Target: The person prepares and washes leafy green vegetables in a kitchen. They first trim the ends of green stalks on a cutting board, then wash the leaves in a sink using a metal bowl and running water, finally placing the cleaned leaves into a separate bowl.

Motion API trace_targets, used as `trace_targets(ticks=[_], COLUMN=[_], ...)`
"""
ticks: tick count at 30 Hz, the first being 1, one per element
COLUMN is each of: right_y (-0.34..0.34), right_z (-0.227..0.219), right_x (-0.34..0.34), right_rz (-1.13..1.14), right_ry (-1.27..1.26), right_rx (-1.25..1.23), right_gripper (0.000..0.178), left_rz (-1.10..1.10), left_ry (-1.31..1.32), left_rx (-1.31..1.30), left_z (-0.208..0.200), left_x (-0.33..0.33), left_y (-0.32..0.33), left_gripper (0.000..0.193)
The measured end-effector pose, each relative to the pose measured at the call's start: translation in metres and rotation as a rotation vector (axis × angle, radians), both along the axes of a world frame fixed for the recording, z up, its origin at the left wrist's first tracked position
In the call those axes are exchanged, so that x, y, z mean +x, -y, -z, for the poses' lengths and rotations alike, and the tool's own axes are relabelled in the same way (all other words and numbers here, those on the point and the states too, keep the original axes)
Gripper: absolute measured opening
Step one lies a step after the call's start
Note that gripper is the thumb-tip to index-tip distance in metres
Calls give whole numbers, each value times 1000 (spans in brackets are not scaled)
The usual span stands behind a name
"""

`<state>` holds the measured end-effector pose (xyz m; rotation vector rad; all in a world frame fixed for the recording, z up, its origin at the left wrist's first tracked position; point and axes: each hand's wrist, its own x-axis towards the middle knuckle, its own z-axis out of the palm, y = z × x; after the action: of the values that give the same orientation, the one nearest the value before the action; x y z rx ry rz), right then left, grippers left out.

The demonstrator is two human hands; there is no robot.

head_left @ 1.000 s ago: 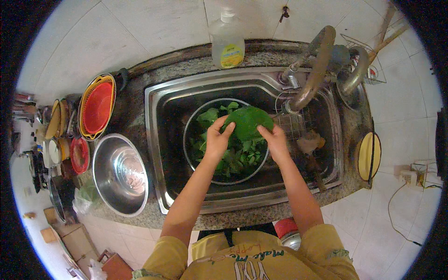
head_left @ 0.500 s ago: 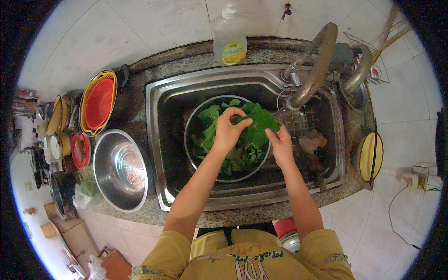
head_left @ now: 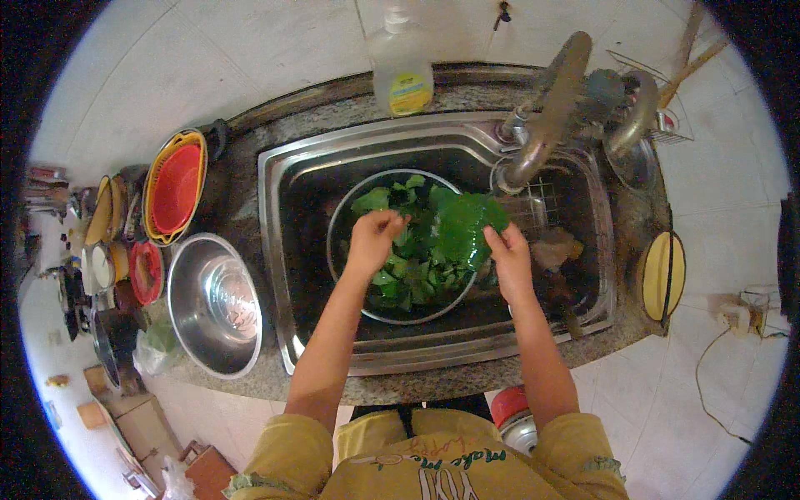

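Note:
A large, wet green leaf (head_left: 465,229) hangs over the right side of a round metal-rimmed bowl (head_left: 330,242). My right hand (head_left: 511,260) pinches that leaf by its right edge, between thumb and fingers. Over the bowl's left part, my left hand (head_left: 372,240) is apart from the large leaf, with its fingers drawn together. Whatever may be between those fingertips is too small to make out. More leafy greens (head_left: 417,279) lie in the bowl, partly hidden by my left hand and the large leaf. The bowl stands inside the steel sink (head_left: 271,225).
Left of the sink stand an empty steel basin (head_left: 196,308) and a red and yellow basket (head_left: 177,185). A curved faucet (head_left: 554,108) reaches over the sink's back right. Behind it is a clear soap bottle (head_left: 406,83). A yellow lid (head_left: 664,275) is at the right edge.
My left hand has let go of the large leaf and moved left and slightly down. My right hand still holds the leaf and has shifted a little right.

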<state>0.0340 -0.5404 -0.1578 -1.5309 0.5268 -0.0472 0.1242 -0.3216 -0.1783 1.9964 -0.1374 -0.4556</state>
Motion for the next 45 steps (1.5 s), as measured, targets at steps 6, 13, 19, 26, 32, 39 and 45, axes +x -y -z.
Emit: trace_targets(ticks=[6,13,19,26,32,39,45], right_y=[-7,-24,-29,-44,-83,-76,-36], right_z=[8,46,62,121,104,70,90], right_x=[13,40,68,44,17,14,20], right_rz=[-135,-610,-516,-598,-819,-1026,-408], right_ry=[-252,-138,-274,-376,-305,-230,-496], right_rx=[-209,-685,-692,-548,-726,-632,-653], right_gripper=[33,59,58,85,58,53,80], left_rz=[318,344,233,241,6,501,302], left_ry=[41,-66,-146,-188,108,275,177], left_rx=[1073,1092,1077,984,565,836,605], left_z=[2,26,6,25,6,46,97], left_x=[-59,-78,-63,-73,-38,-5,39], left_y=[-88,-115,-111,-116,-81,-21,-25], left_gripper=[17,19,15,12,32,75,71])
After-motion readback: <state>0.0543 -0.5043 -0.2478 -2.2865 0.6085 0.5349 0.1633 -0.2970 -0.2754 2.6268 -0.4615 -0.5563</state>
